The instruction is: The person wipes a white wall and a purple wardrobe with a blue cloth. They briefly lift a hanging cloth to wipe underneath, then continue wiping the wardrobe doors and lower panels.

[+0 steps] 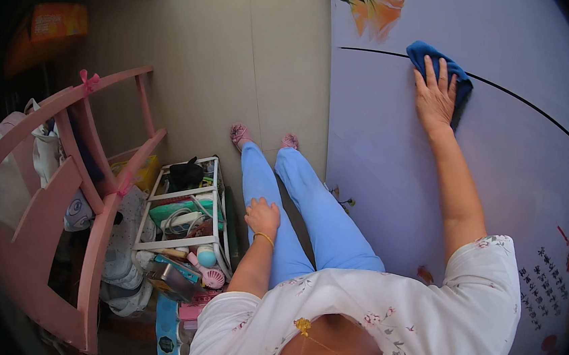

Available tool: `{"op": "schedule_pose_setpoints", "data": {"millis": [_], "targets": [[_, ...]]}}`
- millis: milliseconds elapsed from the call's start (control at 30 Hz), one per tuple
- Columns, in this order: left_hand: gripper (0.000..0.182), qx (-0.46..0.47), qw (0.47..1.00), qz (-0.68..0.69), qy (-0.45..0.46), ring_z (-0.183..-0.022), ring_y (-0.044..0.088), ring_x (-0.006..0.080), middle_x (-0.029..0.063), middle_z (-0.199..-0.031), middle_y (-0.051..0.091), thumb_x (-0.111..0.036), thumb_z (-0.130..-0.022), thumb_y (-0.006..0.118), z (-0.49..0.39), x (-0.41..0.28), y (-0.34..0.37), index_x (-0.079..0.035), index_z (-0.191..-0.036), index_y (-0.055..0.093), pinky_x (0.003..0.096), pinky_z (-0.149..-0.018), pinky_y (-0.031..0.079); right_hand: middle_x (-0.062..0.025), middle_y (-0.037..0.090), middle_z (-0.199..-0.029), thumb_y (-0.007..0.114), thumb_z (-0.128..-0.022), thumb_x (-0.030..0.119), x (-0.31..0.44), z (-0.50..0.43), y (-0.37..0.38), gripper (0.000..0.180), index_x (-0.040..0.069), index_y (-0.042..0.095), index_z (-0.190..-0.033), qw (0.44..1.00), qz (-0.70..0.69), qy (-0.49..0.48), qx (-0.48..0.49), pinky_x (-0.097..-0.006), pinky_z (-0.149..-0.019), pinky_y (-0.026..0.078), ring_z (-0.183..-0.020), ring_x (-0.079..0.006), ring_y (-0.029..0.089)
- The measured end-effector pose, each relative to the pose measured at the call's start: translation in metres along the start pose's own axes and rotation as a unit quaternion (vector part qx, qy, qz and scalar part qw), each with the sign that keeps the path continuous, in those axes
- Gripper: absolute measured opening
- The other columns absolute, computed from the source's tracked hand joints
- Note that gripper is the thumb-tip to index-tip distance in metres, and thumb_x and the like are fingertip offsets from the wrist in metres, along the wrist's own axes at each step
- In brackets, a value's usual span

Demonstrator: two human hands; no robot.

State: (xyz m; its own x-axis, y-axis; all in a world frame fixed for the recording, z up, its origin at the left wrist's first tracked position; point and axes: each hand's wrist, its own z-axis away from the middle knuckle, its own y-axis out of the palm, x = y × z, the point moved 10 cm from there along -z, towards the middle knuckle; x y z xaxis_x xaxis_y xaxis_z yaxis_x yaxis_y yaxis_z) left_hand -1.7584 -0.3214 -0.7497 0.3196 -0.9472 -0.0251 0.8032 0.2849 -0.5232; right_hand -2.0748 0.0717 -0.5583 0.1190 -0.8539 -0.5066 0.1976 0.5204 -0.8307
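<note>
My right hand (pixel 434 102) lies spread on a folded blue cloth (pixel 439 64), pressing it against a pale lilac panel (pixel 384 135) with printed flowers and writing. The cloth covers part of a thin black line that runs across the panel. My right thumb and fingertips rest on the cloth, and its darker edge hangs out beside the wrist. My left hand (pixel 262 216) rests on my left thigh, on light blue trousers, its fingers loosely bent and holding nothing. A yellow bangle circles the left wrist.
At the left stands a pink wooden chair-like frame (pixel 96 242) with bags hung on it. Between it and my legs is a white rack (pixel 179 244) crammed with cables, a black item and a pink handheld fan (pixel 213 276). An orange box (pixel 59 21) is at the upper left.
</note>
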Motion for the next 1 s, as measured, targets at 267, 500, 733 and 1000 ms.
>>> {"op": "schedule_pose_setpoints", "data": {"millis": [267, 500, 733, 1000], "targets": [[0.031, -0.012, 1.000, 0.012, 0.022, -0.106, 0.053, 0.0318, 0.0110, -0.109, 0.061, -0.031, -0.078, 0.060, -0.002, -0.006, 0.020, -0.005, -0.094, 0.066, 0.0454, -0.082, 0.044, -0.0062, 0.025, -0.152, 0.040, -0.091, 0.022, 0.114, -0.054, 0.208, 0.040, 0.016, 0.057, -0.126, 0.961, 0.065, -0.180, 0.197, -0.0518, -0.114, 0.005, -0.142, -0.0331, 0.010], [0.034, -0.036, 0.997, -0.008, 0.067, -0.112, 0.051, 0.0348, 0.0120, -0.119, 0.060, -0.029, -0.077, 0.061, 0.004, -0.004, 0.046, -0.007, -0.103, 0.066, 0.0465, -0.088, 0.042, -0.0025, 0.019, -0.154, 0.034, -0.096, 0.032, 0.185, -0.105, 0.343, 0.043, 0.020, 0.051, -0.134, 0.924, 0.138, -0.216, 0.285, -0.0512, -0.114, 0.003, -0.143, -0.0346, 0.007], [0.035, -0.018, 0.997, 0.014, 0.067, -0.115, 0.049, 0.0349, 0.0110, -0.122, 0.058, -0.028, -0.077, 0.063, 0.000, 0.001, 0.050, -0.008, -0.106, 0.066, 0.0463, -0.092, 0.039, -0.0024, 0.019, -0.155, 0.035, -0.096, 0.034, 0.258, -0.007, 0.430, 0.045, 0.021, 0.047, -0.137, 0.873, 0.173, -0.293, 0.350, -0.0515, -0.114, 0.004, -0.143, -0.0335, 0.007], [0.031, -0.044, 0.997, 0.008, 0.068, -0.112, 0.051, 0.0341, 0.0108, -0.116, 0.061, -0.029, -0.078, 0.062, 0.002, -0.008, 0.042, -0.006, -0.099, 0.066, 0.0460, -0.089, 0.041, -0.0019, 0.024, -0.153, 0.034, -0.095, 0.039, 0.260, 0.228, 0.406, 0.045, 0.024, 0.050, -0.134, 0.769, 0.148, -0.470, 0.408, -0.0585, -0.112, 0.003, -0.142, -0.0339, 0.013]]}}
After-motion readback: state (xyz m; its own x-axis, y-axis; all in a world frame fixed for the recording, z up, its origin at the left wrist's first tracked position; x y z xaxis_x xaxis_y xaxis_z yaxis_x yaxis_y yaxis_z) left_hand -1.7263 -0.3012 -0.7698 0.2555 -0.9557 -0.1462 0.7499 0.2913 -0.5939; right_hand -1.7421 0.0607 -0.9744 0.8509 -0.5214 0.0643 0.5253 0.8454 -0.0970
